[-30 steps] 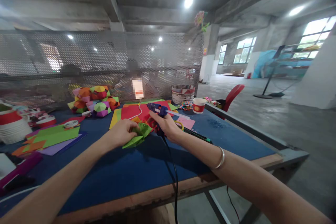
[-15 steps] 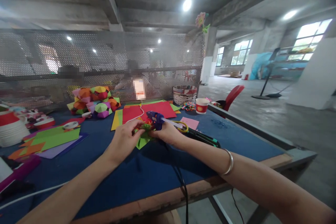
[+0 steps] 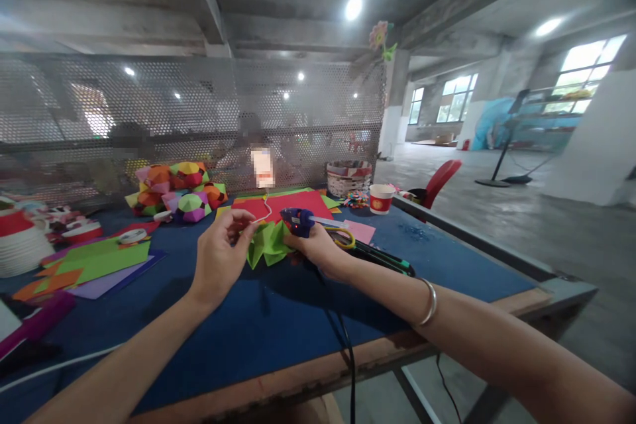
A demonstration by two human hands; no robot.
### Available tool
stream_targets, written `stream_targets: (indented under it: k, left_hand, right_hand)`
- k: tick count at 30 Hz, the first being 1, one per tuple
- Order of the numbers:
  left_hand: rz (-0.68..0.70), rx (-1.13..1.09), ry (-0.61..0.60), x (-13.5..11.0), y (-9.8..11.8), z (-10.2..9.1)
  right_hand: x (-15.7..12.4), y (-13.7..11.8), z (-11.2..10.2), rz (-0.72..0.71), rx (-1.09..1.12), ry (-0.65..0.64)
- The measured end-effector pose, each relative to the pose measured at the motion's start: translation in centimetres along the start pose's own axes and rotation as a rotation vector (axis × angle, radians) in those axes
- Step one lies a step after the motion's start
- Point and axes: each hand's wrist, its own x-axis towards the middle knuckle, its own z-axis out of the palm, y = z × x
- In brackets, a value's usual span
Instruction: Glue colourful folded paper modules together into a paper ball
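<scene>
Head view: the left hand (image 3: 220,257) pinches the bright-green folded-paper piece (image 3: 269,244) over the blue-topped desk (image 3: 223,361); the right hand (image 3: 324,252) grips the dark-blue plastic glue gun (image 3: 299,222). A slip could swing its nozzle (image 3: 283,213), probably hot, into the left hand.

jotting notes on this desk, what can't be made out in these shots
Head view, throughout:
Handle of the glue gun: covered by the right hand.
Whether the left hand grips the green paper: contact too small to tell.
Purple item: cut off by the picture's left edge.
Bottom of the basket: hidden by its wall.
People beyond the mesh screen: blurred by it.
</scene>
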Motion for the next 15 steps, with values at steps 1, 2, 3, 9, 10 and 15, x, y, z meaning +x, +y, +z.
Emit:
stream_targets:
  k: [1, 2, 3, 9, 10, 15]
  left_hand:
    - [0.030, 0.014, 0.015, -0.2, 0.2, 0.1]
    - [0.069, 0.036, 0.027, -0.3, 0.4, 0.3]
    - [0.112, 0.063, 0.032, -0.4, 0.6, 0.4]
    - [0.308, 0.266, 0.025, -0.5, 1.1, 0.9]
    - [0.323, 0.294, 0.025, -0.5, 1.0, 0.9]
    - [0.296, 0.434, 0.010, -0.8, 0.5, 1.4]
  right_hand:
    - [-0.2, 0.0, 0.2, -0.011, 0.014, -0.010]
    - [-0.5, -0.1, 0.5, -0.022, 0.031, -0.025]
    - [-0.7, -0.2, 0.8, -0.034, 0.049, -0.047]
    - [-2.2, -1.5, 1.8, -0.072, 0.139, -0.144]
    - [-2.2, -1.6, 1.8, -0.065, 0.146, -0.139]
    - [-2.2, -1.5, 1.7, -0.051, 0.180, -0.105]
